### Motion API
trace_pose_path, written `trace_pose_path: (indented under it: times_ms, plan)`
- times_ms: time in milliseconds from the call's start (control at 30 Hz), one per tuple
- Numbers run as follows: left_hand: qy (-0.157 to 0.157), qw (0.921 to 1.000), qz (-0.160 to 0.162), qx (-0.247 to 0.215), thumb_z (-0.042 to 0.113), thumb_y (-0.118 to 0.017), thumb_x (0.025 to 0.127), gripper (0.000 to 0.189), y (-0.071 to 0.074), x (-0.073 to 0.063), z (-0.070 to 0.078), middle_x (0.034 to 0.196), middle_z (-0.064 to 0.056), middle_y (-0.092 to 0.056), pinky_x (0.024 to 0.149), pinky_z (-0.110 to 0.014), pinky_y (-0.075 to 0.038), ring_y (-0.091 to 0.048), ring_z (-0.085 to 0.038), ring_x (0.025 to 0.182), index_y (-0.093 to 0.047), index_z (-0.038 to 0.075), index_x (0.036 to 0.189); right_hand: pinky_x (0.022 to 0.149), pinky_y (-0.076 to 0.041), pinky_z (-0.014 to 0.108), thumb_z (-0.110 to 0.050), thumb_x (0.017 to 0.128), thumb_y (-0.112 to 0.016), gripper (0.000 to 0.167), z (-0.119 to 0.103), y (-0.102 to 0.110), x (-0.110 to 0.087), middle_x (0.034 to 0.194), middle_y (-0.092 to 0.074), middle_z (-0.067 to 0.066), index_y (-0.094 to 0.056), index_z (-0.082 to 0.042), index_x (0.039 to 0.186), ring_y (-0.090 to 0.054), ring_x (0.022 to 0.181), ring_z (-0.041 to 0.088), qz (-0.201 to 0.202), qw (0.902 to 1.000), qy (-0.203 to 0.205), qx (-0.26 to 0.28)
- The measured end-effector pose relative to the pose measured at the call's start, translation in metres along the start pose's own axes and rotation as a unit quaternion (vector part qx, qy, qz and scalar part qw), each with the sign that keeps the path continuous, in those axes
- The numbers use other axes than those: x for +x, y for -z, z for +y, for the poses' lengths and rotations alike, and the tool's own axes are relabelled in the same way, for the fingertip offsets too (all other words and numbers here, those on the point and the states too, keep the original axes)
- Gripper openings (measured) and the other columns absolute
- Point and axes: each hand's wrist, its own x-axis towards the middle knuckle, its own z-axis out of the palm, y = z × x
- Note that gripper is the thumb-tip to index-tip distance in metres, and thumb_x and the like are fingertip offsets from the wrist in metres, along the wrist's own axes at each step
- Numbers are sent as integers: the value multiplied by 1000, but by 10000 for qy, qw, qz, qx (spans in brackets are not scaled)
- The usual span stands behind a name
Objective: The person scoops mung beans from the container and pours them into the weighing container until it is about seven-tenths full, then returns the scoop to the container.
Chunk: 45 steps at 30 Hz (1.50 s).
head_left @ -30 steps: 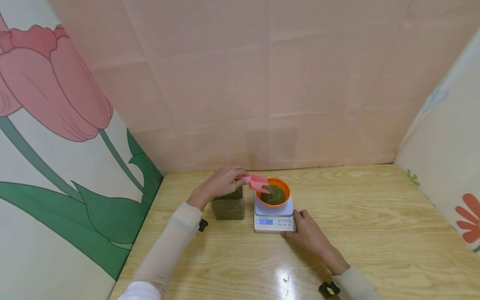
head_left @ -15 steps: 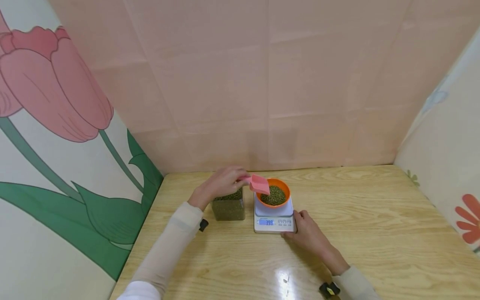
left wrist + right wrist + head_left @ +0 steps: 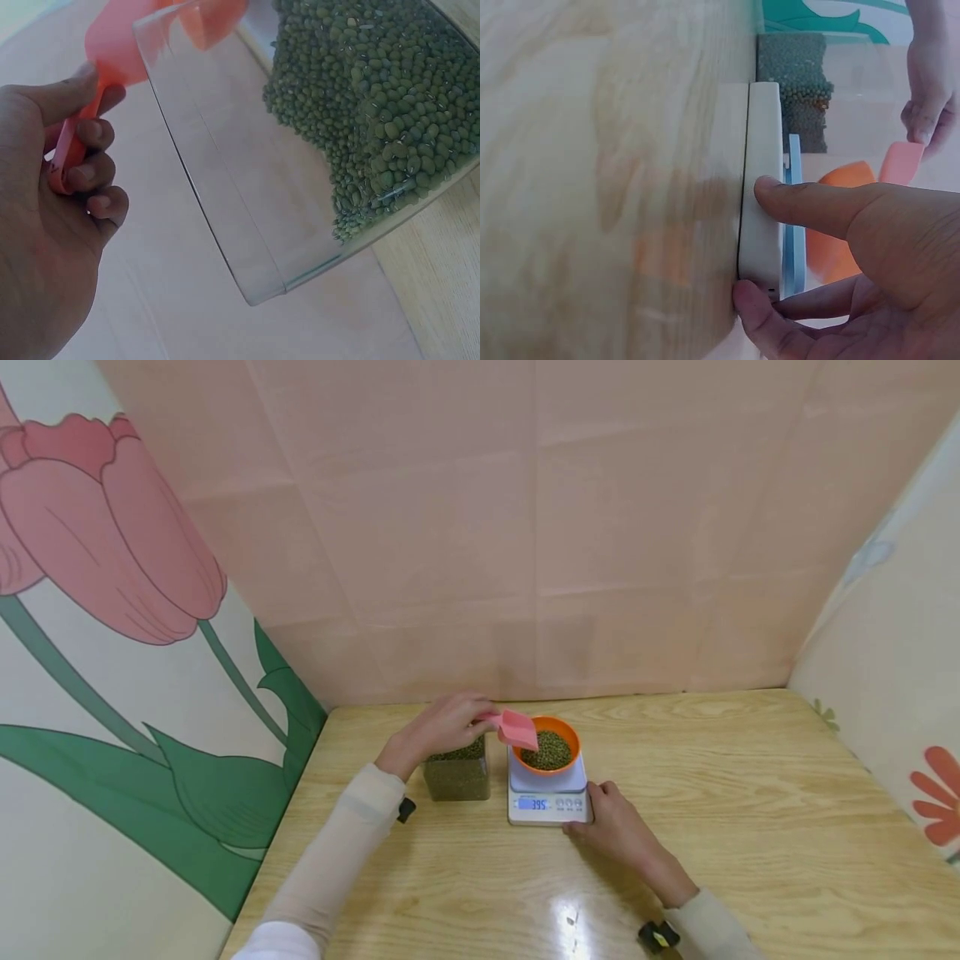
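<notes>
My left hand grips the handle of a small pink scoop, its fingers curled round it in the left wrist view. The scoop's blade is tilted over the left rim of an orange bowl. Green mung beans lie in the bowl, which stands on a white kitchen scale with a lit display. My right hand holds the scale's front right corner between thumb and fingers. Beneath my left hand is a clear square container, partly filled with mung beans; my hand hides part of its top.
The wooden table extends to the right of the scale and in front of it. A pink wall covering rises behind the table's back edge. Side panels with painted flowers stand at left and right.
The scoop's blade has tipped a little further over the bowl, then stayed there. The digits on the display have changed. My right hand has kept its place on the scale.
</notes>
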Motion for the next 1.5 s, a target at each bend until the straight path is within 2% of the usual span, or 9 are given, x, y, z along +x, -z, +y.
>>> trace_pose_path:
  times_ms: [167,300,567,700,867,967,1200,1333,1500]
  plan:
    - [6,10000,-15,71,30,-64,109,31,0,0,0,127,-4,-75,95,-35,-59,-70,-16,106,-76,11,131,90,-58,52,-25,83,-93,76,-4,3,1,122,-61,30,-58,13,139,-63,96,31,-69,9999,-125,-1]
    - [-22,10000,-2,58,29,-64,109,30,0,0,0,127,-4,-75,95,-35,-58,-69,-16,105,-76,11,130,86,-58,50,-25,82,-93,74,-6,5,0,119,-62,28,-60,13,136,-61,93,30,-65,9998,-181,13]
    - [-43,10000,56,64,29,-65,108,27,1,-1,-1,118,-1,-78,84,-31,-56,-65,-13,92,-78,12,124,74,-52,39,-21,81,-94,65,-8,6,0,104,-61,19,-66,10,130,-55,85,25,-39,9998,-140,121]
    - [7,10000,63,43,29,-65,108,26,2,-4,-2,115,0,-77,83,-30,-55,-64,-12,89,-78,12,123,73,-50,37,-19,79,-94,64,-6,6,0,99,-62,16,-68,9,130,-54,85,25,-21,9998,-96,178]
    - [222,9995,-44,-237,28,-63,110,25,7,-9,-2,105,1,-76,72,-26,-50,-56,-10,76,-75,12,124,73,-51,39,-17,77,-95,63,-5,7,0,96,-64,14,-69,9,128,-54,85,25,40,9998,-36,175]
    - [257,9991,-88,-315,28,-61,110,25,9,-11,-2,101,0,-75,70,-27,-49,-53,-9,72,-74,12,124,73,-51,39,-16,78,-95,64,-5,8,0,96,-65,14,-68,9,129,-55,85,25,37,9998,-72,183]
    - [252,9994,-49,-210,30,-60,110,23,13,-15,-4,96,-1,-73,74,-30,-50,-54,-10,73,-73,13,120,72,-50,36,-15,79,-94,66,-5,8,-1,99,-63,15,-65,11,132,-54,86,24,-1,9995,-177,280]
    - [295,9994,-98,-177,28,-63,109,23,16,-18,-5,95,-2,-74,78,-33,-52,-56,-12,75,-73,11,120,72,-50,36,-14,80,-94,62,-5,7,-1,99,-62,15,-66,12,129,-54,86,24,16,9994,-178,284]
    - [385,9991,-52,-167,21,-63,109,22,19,-24,-7,109,-5,-77,89,-38,-57,-63,-14,87,-73,8,124,72,-51,36,-12,80,-93,59,-5,7,-1,100,-63,16,-67,13,126,-55,86,24,2,9993,-161,330]
